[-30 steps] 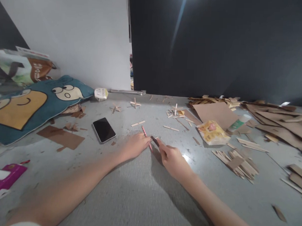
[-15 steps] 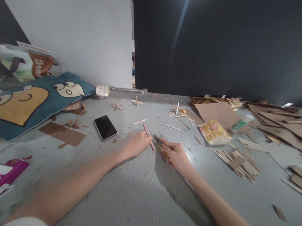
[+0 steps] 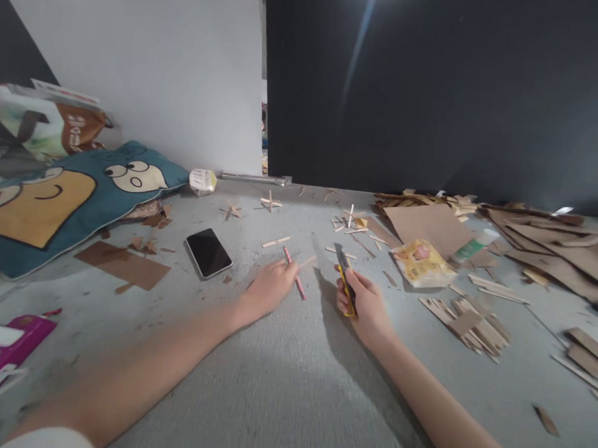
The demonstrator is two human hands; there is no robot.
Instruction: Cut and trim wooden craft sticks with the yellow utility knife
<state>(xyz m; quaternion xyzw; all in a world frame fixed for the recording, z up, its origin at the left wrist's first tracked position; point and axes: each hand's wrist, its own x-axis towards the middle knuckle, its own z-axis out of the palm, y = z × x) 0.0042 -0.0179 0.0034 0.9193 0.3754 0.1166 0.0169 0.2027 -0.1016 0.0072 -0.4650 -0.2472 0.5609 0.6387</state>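
Observation:
My right hand (image 3: 372,310) is closed around a yellow utility knife (image 3: 346,282), its blade pointing up and away from me. Out of the fingers of my left hand (image 3: 270,285) sticks a thin wooden craft stick (image 3: 307,261), held low over the table. A pink-and-white striped stick (image 3: 301,289), perhaps a pencil or straw, lies under those fingertips, its middle partly hidden. Just beyond the left hand rests a loose craft stick (image 3: 276,241). Another craft stick (image 3: 341,252) lies behind the knife blade.
A phone (image 3: 209,253) lies left of my left hand. Small stick crosses (image 3: 271,201) stand farther back. To the right are a yellow tissue pack (image 3: 422,264), a glue stick (image 3: 476,245), a bundle of sticks (image 3: 468,324) and cardboard (image 3: 560,245). A blue cushion (image 3: 101,209) sits left.
My right hand has drawn the knife away to the right and turned its blade upward. My left hand has shifted slightly left, and the craft stick in its fingers now shows clearly.

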